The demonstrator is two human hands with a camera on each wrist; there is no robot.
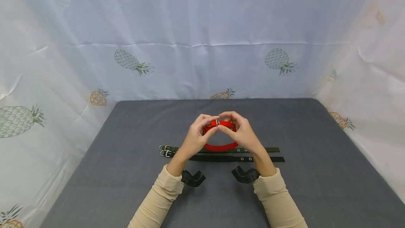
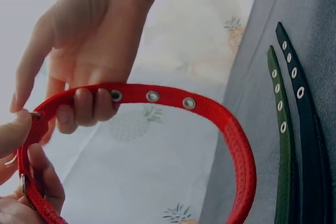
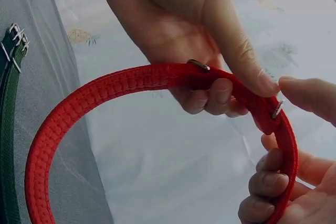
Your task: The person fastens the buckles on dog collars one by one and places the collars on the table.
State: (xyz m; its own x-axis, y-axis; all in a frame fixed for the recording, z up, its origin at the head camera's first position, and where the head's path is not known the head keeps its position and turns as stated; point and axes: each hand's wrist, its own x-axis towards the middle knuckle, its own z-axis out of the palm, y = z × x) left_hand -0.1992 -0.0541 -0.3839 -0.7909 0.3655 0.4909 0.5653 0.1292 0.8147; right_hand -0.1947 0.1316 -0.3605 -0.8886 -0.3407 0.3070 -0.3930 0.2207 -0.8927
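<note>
Both hands hold a red collar (image 1: 221, 148) bent into a loop above the table. My left hand (image 1: 194, 136) grips it beside the metal buckle (image 3: 277, 109), thumb pressed near the frame. A D-ring (image 3: 199, 65) sits further along that side. My right hand (image 1: 245, 134) curls its fingers round the strap part with metal eyelets (image 2: 152, 96). The thumbs and forefingers of the two hands meet at the buckle, where the strap overlaps itself. The padded lower part of the loop hangs toward the table.
Behind the loop, a green collar (image 1: 272, 149) and a black collar (image 1: 215, 158) lie straight and parallel on the grey table (image 1: 142, 126), buckles at left, eyelets at right. A white curtain (image 1: 196, 69) with pineapple prints surrounds the table. Black camera mounts (image 1: 193, 179) hang at the wrists.
</note>
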